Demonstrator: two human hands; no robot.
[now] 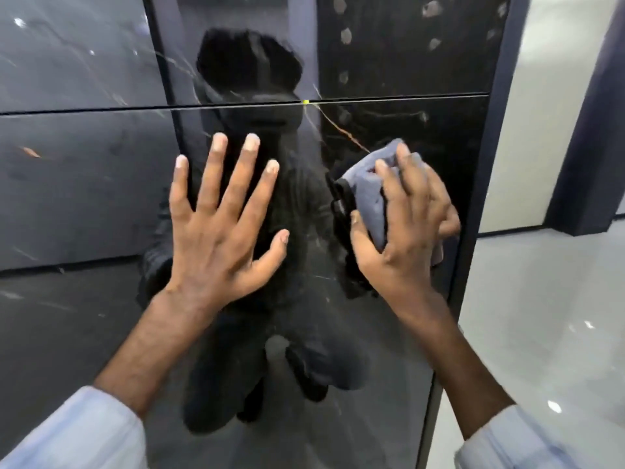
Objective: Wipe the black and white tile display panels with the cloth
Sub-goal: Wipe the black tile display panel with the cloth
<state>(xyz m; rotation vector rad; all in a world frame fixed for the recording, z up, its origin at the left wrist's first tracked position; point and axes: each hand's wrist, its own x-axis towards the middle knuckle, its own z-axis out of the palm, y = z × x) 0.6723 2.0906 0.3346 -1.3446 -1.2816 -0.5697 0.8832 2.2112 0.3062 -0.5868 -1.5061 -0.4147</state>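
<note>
The left hand (220, 231) lies flat on the glossy black panel (406, 123), fingers straight and spread. Just to its right, the right hand (406, 238) curls fingers and thumb round a bunched grey cloth (368, 194), holding it against the same panel. The panel's dark frame (482, 164) stands just right of that grip.

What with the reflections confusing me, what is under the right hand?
Under the right hand a crumpled grey-blue cloth shows, held against the glossy black marble-look tile panel. The panel surface beneath cloth and palm is covered, unseen.
</note>
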